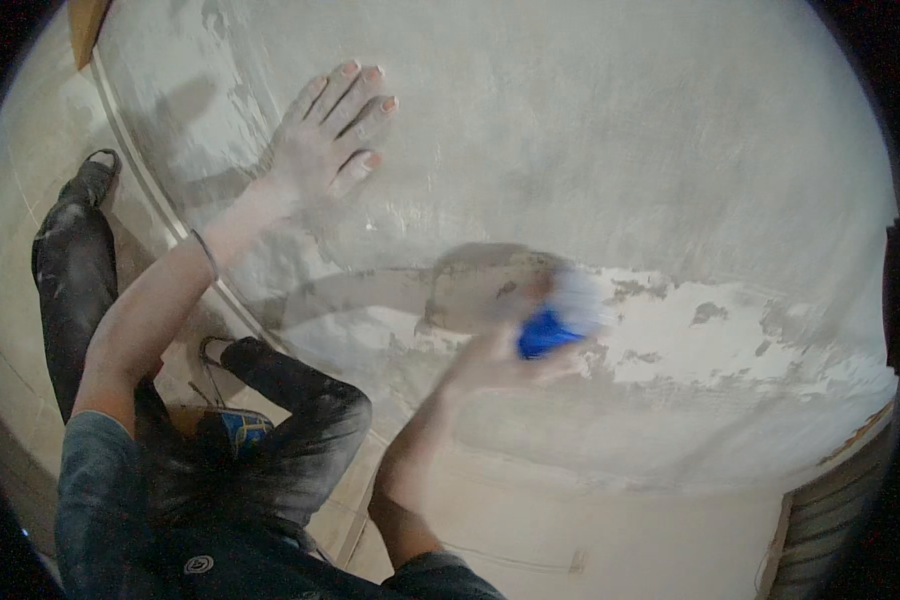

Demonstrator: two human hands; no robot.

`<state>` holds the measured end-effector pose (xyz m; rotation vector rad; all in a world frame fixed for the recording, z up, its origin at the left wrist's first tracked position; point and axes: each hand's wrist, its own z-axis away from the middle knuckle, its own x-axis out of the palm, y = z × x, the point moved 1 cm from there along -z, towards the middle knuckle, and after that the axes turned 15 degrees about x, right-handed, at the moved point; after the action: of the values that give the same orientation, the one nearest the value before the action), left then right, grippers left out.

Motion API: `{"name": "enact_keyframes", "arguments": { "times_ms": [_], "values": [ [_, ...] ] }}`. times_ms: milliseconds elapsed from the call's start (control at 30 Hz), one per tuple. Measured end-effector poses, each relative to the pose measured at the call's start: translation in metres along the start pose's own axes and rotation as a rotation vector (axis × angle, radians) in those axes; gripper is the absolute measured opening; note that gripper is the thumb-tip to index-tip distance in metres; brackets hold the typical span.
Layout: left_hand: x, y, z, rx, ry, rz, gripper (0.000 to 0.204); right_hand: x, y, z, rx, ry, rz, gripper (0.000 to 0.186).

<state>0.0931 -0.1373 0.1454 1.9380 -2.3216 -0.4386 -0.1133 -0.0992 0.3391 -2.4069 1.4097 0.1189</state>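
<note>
My left hand (325, 140), coated in whitish dust, lies flat against the grey wall (590, 130) with its fingers stretched out. It holds nothing. Lower and to the right, my right hand (515, 355) grips a blue tool (550, 333) with a whitish part toward the wall. Motion blurs both the hand and the tool, so I cannot tell the tool's exact kind. The tool is at the left end of a rough, pale patch (690, 330) with ragged edges on the wall. My arm's shadow falls beside it.
My dusty, dark-trousered legs (315, 440) are bent over the tiled floor (30, 330). Between them is a blue and yellow thing (245, 428). A wooden piece (85, 30) stands at the upper left. A dark ribbed surface (825, 535) is at the lower right.
</note>
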Motion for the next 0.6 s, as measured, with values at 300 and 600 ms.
{"name": "enact_keyframes", "arguments": {
  "times_ms": [300, 600],
  "values": [
    [-0.002, 0.002, -0.004, 0.014, -0.058, -0.017, 0.062, 0.004, 0.009, 0.007, -0.057, 0.098, 0.131, 0.064],
    [-0.014, -0.006, 0.000, -0.047, -0.201, 0.036, 0.067, -0.030, -0.055, -0.062, 0.108, -0.128, -0.342, 0.078]
  ]
}}
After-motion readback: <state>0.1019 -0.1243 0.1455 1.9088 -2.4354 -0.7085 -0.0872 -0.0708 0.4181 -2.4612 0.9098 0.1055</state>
